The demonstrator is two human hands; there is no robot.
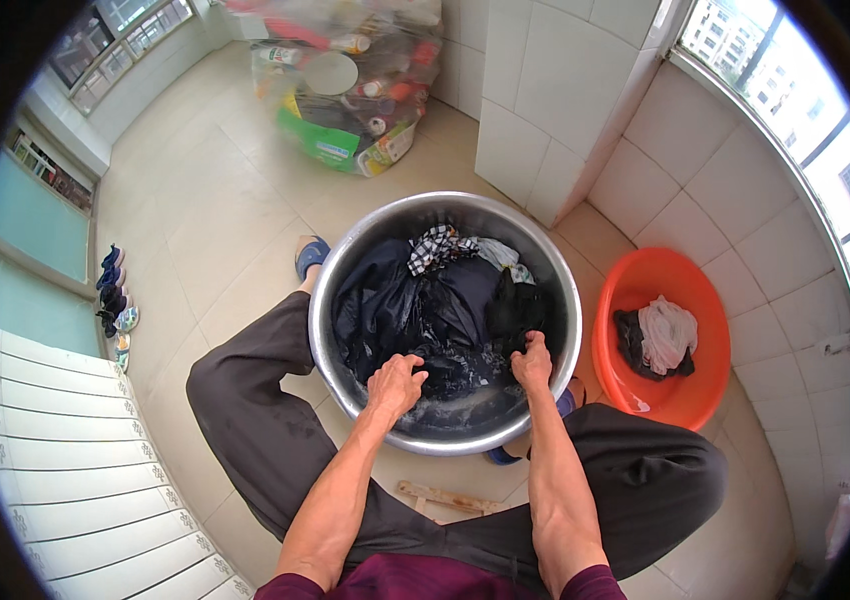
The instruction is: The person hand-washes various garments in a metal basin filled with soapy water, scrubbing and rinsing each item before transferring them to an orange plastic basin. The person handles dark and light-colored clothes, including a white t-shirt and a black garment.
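Note:
A large round metal basin (443, 448) stands between my knees, with dark wet clothes (387, 300) lying in sudsy water. A black-and-white checked cloth (436, 247) and a pale printed cloth (501, 255) are bunched at its far side. Over the near left part of the water, my left hand (396, 384) has its fingertips at dark wet fabric. At the right, my right hand (532, 361) has its thumb and forefinger pinched together on the edge of a black garment (516, 307), which lies against the basin's inner wall.
An orange plastic tub (710, 397) with a pinkish-white cloth (666, 334) and a dark one stands to the right by the tiled wall. Beyond the basin is a clear bag of bottles (365, 90). Several shoes (114, 292) line the left wall near a white radiator (80, 472). A wooden stool part (447, 496) shows below.

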